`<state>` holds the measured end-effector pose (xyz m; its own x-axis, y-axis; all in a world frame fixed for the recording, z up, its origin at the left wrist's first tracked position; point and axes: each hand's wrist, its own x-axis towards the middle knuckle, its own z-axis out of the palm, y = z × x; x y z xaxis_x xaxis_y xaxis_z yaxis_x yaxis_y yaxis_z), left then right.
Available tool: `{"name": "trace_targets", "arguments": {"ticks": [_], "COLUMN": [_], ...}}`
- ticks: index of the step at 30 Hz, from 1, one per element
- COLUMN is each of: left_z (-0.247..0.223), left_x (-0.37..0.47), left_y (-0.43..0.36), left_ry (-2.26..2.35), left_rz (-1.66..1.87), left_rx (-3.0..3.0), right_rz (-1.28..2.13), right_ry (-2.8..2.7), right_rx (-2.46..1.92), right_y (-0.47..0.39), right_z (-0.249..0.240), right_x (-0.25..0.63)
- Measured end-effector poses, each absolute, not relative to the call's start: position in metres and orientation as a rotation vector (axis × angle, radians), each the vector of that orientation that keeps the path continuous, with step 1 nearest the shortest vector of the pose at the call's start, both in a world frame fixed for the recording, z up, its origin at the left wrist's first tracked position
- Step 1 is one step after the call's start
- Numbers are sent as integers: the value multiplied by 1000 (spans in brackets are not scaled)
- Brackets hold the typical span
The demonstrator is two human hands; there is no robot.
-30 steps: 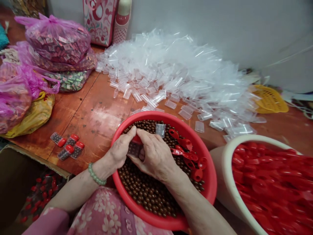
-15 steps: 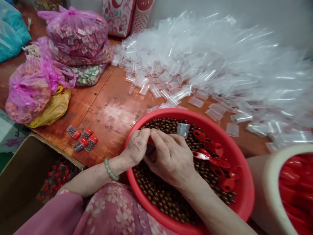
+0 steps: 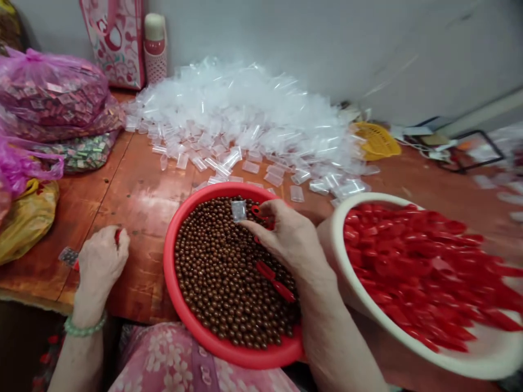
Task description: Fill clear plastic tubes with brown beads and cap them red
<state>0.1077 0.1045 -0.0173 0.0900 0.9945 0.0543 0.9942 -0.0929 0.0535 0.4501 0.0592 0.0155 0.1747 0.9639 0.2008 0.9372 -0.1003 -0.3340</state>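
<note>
My left hand (image 3: 101, 256) is low over the wooden table at the left, fingers curled round a small case whose red part (image 3: 118, 236) shows at the fingertips. Beside its wrist lies a clear case filled with dark beads (image 3: 68, 256). Over the red basin (image 3: 170, 261) of brown beads (image 3: 229, 272), my right hand (image 3: 296, 239) has its thumb and forefinger apart. Its thumb tip is beside a small clear sleeve (image 3: 239, 211) on the beads. Red plastic pieces (image 3: 274, 280) lie on the beads under this hand, which partly hides them.
A white tub (image 3: 341, 239) of red pieces (image 3: 408, 267) is at the right. Clear sleeves (image 3: 253, 114) are heaped behind the basin. Filled pink bags (image 3: 53, 92), a yellow bag (image 3: 30, 218), a patterned bag (image 3: 116, 49), a bottle (image 3: 155, 54) and a yellow basket (image 3: 376, 141) stand around.
My hands were together over the basin and have parted: the left moved left to the table, the right opened near the clear sleeve. The view has turned right.
</note>
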Motion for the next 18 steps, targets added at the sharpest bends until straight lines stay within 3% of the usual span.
{"name": "trace_targets", "arguments": {"ticks": [3, 5, 14, 18], "left_z": [-23, -25, -8, 11], "left_x": [93, 88, 146, 193], "left_y": [105, 106, 99, 93], "left_ry": [2130, 2089, 1638, 1214], "left_rz": [-196, -208, 803, 896], "left_rx": [2344, 2371, 2209, 2193], "right_rz": [134, 105, 191, 312], "right_ry": [-1815, -1817, -1882, -1982], "right_rx": [-2238, -2310, -2195, -1854], "right_y": [67, 74, 85, 77], "right_z": [8, 3, -9, -4], "right_x": [439, 432, 435, 436]}}
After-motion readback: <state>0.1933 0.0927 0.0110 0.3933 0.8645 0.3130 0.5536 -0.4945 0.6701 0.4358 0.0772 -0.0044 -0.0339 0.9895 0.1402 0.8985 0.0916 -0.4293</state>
